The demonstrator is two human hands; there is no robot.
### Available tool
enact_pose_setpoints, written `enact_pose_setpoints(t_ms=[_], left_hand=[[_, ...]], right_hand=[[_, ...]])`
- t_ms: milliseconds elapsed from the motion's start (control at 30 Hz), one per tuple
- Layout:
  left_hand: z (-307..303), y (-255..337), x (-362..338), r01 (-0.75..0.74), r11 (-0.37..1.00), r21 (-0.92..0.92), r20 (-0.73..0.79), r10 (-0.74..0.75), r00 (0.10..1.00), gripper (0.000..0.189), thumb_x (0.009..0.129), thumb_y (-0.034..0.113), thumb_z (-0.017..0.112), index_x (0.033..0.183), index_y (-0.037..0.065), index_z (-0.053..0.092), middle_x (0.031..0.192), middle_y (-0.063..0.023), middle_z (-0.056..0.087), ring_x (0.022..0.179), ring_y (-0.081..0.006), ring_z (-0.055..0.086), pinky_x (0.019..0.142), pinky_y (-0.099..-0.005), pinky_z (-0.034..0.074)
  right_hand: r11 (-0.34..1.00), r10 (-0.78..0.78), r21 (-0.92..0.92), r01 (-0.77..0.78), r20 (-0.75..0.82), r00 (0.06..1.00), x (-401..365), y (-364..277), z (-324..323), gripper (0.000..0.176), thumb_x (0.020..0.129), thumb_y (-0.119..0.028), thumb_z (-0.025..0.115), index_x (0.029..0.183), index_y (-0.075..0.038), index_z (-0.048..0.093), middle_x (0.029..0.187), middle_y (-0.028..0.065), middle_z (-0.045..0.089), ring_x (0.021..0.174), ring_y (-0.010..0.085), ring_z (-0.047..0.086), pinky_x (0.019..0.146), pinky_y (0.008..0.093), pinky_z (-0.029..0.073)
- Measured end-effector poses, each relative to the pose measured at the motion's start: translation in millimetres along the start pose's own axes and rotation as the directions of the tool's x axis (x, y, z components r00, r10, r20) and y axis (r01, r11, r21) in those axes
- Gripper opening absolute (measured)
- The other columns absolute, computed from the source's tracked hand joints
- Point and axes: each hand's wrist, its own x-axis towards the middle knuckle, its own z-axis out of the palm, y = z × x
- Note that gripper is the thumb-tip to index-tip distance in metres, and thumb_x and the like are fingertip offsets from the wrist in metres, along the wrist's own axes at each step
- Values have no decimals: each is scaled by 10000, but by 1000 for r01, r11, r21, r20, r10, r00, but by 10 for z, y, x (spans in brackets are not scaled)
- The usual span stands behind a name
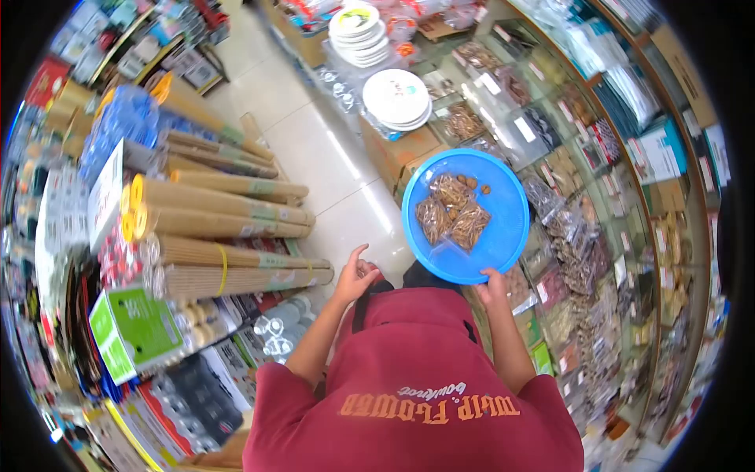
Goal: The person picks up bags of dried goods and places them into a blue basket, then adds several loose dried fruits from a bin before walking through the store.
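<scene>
Head view: one blue tray point(507, 216) is gripped at its near rim by the right hand point(493, 289); three filled clear bags point(470, 226) and at least three loose round brown pieces point(485, 189) are held inside. Left of the tray, the left hand point(358, 275) is half open, seemingly empty.

The single camera sits on the person's head, facing forward and steeply down. Close below it is the red shirt point(425, 377); its wide, round-edged view spans the left hand point(356, 275), right hand point(493, 288) and, farther off, the aisle floor point(292, 130).
</scene>
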Motion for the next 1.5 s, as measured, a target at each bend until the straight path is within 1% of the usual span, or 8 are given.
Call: enact_pose_setpoints(t_ms=[167,433,600,833,933,1200,1300,1500], left_hand=[[-37,79,411,-4,999,40,135,-2,991,634,822,52,654,1366,71,329,669,4,524,610,-61,488,573,-218,412],[43,258,961,21,998,67,249,-38,968,552,855,35,607,1342,59,348,720,-2,534,630,-59,494,569,-212,412],[-107,364,1503,-28,986,164,254,-15,967,416,874,79,581,1264,53,437,738,-6,558,624,-71,509,555,-230,425],[257,1169,2355,-461,750,474,240,394,887,229,795,31,574,1023,14,567,869,-143,563,820,-281,549,735,-364,440],[550,1275,2748,-743,533,404,450,592,669,227,764,16,568,991,19,565,917,-157,570,865,-337,545,753,-407,448],[1230,1075,3678,-763,112,637,760,70,646,552,649,107,658,1172,103,482,1188,-153,464,1076,-336,480,880,-433,439],[1358,981,3818,-870,-44,492,858,196,475,519,674,131,657,1159,68,483,1161,-155,497,1081,-327,485,915,-435,412],[1527,739,4112,-869,67,490,871,-64,486,575,648,229,728,1126,15,490,1084,-145,555,1068,-291,497,917,-441,381]], right_hand=[[994,-62,98,57,51,997,-354,40,-150,625,709,77,447,1322,11,344,1260,223,460,1154,399,485,996,574,388],[970,-100,183,162,-310,946,116,174,-22,537,734,64,449,1265,20,382,1170,214,512,1080,404,539,864,568,497],[968,-140,189,164,-136,981,354,120,273,515,722,69,473,1229,-8,426,1121,181,539,1011,370,573,817,551,519],[959,-143,217,182,-182,973,666,41,983,447,717,66,506,1155,-18,484,1059,151,562,918,316,604,718,510,546],[977,-187,55,206,-239,953,610,-34,1071,386,713,58,510,1093,-6,527,962,129,587,807,277,617,664,461,554],[939,-343,-78,336,-306,888,465,35,1209,329,695,45,515,1016,7,577,842,99,619,649,222,615,530,368,549],[939,-342,-122,320,-393,854,395,110,1373,308,705,31,517,1007,12,576,827,96,621,660,219,623,517,365,553],[945,-203,96,313,-580,789,263,337,1824,300,700,36,490,995,9,536,818,93,576,622,215,607,461,349,537]])
